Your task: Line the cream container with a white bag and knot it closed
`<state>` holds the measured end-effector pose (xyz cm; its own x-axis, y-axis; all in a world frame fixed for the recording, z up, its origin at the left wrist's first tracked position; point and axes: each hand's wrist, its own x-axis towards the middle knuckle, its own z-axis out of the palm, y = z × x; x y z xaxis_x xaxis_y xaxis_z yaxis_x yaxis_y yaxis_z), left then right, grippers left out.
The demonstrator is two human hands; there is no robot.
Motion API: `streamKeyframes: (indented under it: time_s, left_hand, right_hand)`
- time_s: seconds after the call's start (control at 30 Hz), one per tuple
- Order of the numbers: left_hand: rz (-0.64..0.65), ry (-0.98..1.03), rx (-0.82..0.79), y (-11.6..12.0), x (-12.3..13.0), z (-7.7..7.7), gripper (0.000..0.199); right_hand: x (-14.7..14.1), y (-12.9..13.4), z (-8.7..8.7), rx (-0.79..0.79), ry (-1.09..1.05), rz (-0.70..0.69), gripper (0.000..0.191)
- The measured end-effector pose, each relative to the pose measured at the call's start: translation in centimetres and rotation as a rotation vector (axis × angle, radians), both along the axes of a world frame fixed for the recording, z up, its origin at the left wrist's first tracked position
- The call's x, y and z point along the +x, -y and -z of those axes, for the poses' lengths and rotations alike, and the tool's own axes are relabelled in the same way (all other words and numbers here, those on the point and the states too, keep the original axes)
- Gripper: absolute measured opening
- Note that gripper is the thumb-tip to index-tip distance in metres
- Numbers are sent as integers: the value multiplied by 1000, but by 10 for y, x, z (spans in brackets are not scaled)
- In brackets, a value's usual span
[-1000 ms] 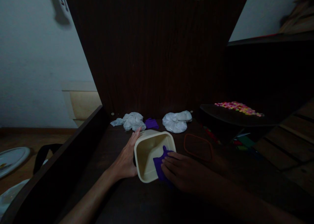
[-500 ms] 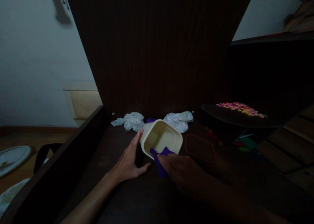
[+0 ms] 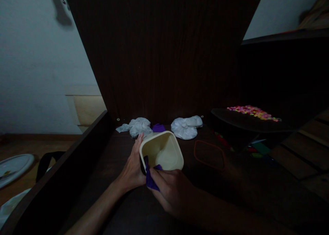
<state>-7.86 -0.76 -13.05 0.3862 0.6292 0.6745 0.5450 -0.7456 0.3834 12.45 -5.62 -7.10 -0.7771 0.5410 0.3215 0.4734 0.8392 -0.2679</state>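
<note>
While a white oval dish (image 3: 15, 169) lies on the floor at far left, we've got a crumpled pale bag (image 3: 139, 126) toward the back of the dark surface (image 3: 113, 166), and here's our left hand (image 3: 132, 168) gripping the side of the cream container (image 3: 168, 156), its opening tilted toward us! Our right hand (image 3: 171, 190) pinches a purple cloth (image 3: 151, 180) at the near rim; a purple piece (image 3: 158, 127) sits just behind the container. On we go: a knotted white bag (image 3: 185, 128), a reddish loop (image 3: 209, 155) lying flat, and small bright pieces (image 3: 253, 112) heaped on the dark shelf (image 3: 239, 121).
</note>
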Motion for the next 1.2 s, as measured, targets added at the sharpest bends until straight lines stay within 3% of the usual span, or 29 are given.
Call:
streamKeyframes:
  time_s: [0.13,0.23,0.4,0.6,0.8,0.93,1.03,1.1,1.2]
  left_hand:
    - [11,33,10,-2,-3,1,110]
    - [33,29,40,-3,-2,-1,109]
    - [76,3,61,0,1,-7,117]
    - [117,-28,83,2,3,-9,117]
    - [144,-4,85,2,3,-10,114]
    - [163,-7,89,1,3,-11,110]
    - [168,-24,94,-1,2,-10,108]
    - [167,-24,97,-2,1,-10,107]
    - [163,-17,83,-4,-2,-11,109]
  right_hand:
    - [-7,5,-7,-7,118,9,39]
    - [-6,7,-10,-15,201,-12,28]
    - [-3,0,-8,-35,374,-44,59]
    - [-11,-20,-13,-270,509,-36,115]
    - [-27,-35,-29,-424,690,-5,122]
    - [-26,-36,-32,-414,660,-27,114]
    - [-17,-31,-26,-321,558,-82,104]
    - [-10,-24,-16,-218,480,-111,86]
    - [1,-11,0,-66,409,-80,42]
